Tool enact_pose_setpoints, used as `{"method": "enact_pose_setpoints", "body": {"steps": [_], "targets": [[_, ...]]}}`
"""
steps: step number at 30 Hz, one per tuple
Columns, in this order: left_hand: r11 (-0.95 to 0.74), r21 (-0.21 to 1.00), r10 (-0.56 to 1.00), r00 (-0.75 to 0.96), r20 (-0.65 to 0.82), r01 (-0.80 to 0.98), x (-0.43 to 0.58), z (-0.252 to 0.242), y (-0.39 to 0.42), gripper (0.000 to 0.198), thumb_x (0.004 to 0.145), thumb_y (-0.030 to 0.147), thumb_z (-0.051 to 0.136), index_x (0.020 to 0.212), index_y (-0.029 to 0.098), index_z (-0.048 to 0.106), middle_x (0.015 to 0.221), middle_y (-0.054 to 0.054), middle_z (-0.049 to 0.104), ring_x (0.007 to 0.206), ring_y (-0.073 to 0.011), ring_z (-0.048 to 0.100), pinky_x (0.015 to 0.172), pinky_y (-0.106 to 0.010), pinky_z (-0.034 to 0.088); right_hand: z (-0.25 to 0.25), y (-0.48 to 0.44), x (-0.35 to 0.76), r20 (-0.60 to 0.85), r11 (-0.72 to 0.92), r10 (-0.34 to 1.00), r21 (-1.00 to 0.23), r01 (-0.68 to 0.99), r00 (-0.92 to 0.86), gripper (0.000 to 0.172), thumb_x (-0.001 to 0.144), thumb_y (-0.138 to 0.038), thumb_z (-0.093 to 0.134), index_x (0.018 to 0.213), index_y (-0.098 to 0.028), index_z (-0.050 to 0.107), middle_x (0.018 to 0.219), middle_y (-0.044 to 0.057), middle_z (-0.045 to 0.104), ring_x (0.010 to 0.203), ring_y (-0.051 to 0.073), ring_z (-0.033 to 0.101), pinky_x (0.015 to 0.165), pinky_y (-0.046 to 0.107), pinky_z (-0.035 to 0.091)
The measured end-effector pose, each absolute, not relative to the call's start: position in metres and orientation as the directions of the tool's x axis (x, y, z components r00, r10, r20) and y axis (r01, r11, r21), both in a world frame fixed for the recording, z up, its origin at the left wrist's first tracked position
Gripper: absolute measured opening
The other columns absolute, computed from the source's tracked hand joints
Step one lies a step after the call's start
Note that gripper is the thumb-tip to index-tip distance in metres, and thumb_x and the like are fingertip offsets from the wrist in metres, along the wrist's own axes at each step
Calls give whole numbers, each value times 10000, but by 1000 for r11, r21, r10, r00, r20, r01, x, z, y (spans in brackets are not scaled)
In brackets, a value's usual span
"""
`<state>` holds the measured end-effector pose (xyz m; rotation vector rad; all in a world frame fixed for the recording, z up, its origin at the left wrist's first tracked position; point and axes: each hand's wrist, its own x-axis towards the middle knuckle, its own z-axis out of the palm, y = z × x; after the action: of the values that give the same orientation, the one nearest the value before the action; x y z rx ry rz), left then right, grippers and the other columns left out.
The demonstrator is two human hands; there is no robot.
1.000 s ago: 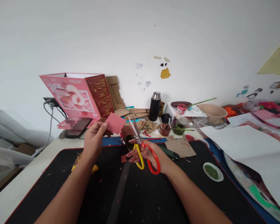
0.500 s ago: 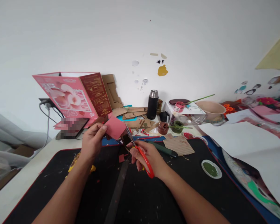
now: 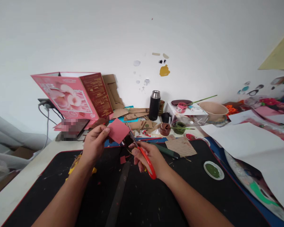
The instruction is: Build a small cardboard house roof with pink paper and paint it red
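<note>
Between thumb and fingers, my left hand [image 3: 96, 142] pinches a small square of pink paper [image 3: 118, 130] by its left corner. My right hand [image 3: 149, 157] is closed around scissors [image 3: 148, 162] with red handles. Their blades point up and away, spread apart at the paper's right corner. Whether the blades touch the paper is hard to tell. Below the hands, a small pink paper scrap [image 3: 123, 160] and a dark ruler [image 3: 119, 194] lie on the black mat [image 3: 142, 205].
A green-handled cutter [image 3: 166, 151] and corrugated cardboard [image 3: 181, 147] lie right of my right hand. Behind stand a black flask [image 3: 154, 106] and brown [image 3: 165, 129] and green paint jars [image 3: 179, 128]. A lid of green paint [image 3: 214, 170] sits at right, a pink box [image 3: 71, 97] at back left.
The pink paper has moved slightly right and turned a little in my left hand. The scissors' blades stay beside its right corner, with my right hand almost where it was.
</note>
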<state>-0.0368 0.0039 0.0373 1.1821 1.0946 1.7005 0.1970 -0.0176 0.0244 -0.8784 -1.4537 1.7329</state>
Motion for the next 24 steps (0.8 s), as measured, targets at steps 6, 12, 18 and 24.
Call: {"method": "enact_pose_setpoints", "body": {"steps": [6,12,18,24], "targets": [[-312,938,925,-275,263,-151,-35,39,4,387,729,469,934,675,193,669,611,29,568,575,-121,508,561,-241,427,25,-18,197,-56,-115,848,-990,-80,-528,597,833,-695,766,1128,-182,688,625,-69,601,391,86,513,379,211,392],[-317,941,925,-257,280,-118,-38,37,4,352,773,442,911,688,189,682,630,22,588,594,-117,512,574,-230,426,27,-19,197,-46,-104,847,-991,-79,-529,563,842,-652,772,1128,-174,689,634,-70,589,406,88,508,382,214,389],[-304,945,935,-228,272,-122,-40,37,3,327,794,425,898,694,196,686,631,20,606,587,-121,537,573,-229,442,24,-19,197,-57,-117,841,-990,-78,-537,550,856,-619,772,1164,-171,692,637,-72,586,403,87,502,378,215,371],[-303,944,937,-221,271,-129,-40,38,4,330,788,421,902,686,197,683,609,23,593,553,-119,531,547,-231,434,23,-18,198,-49,-114,845,-989,-90,-532,518,873,-604,765,1156,-175,696,631,-69,593,394,86,508,375,208,354]]}}
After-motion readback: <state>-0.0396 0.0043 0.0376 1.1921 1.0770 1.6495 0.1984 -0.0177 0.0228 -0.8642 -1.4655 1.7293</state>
